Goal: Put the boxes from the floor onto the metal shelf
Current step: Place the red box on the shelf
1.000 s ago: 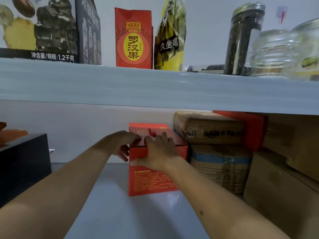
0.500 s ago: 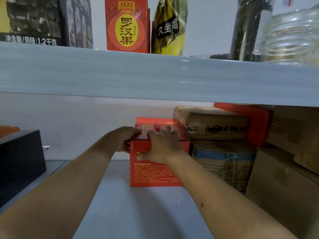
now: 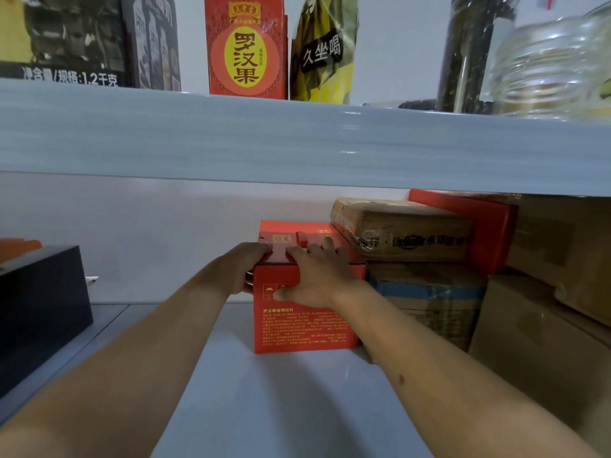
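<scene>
Both hands had their grip on the red box [image 3: 305,325], each clamped over its near top edge: the left hand [image 3: 246,269] wrapped round the left corner with fingers down the left side, the right hand [image 3: 317,276] spread flat on the lid with its thumb pressed against the front face. The red box stood upright on the metal shelf [image 3: 297,408], well in from the front edge and short of the back wall, its printed front facing the person. Its right side lay just beside the blue-taped carton [image 3: 426,302], touching or nearly so; I could not tell which. On that carton sat a wrapped brown parcel [image 3: 403,233], whose near corner overhung the red box's lid close to the right hand's fingertips.

To my eye the box lay straight ahead of both arms, its depth running toward the wall, so any further push would go directly away from the person. The right hand was the nearer one to the stack, and it was the hand likely to be pinched under the parcel. Open shelf lay to the left, as far as the black box [image 3: 39,309] at the left edge.
</scene>
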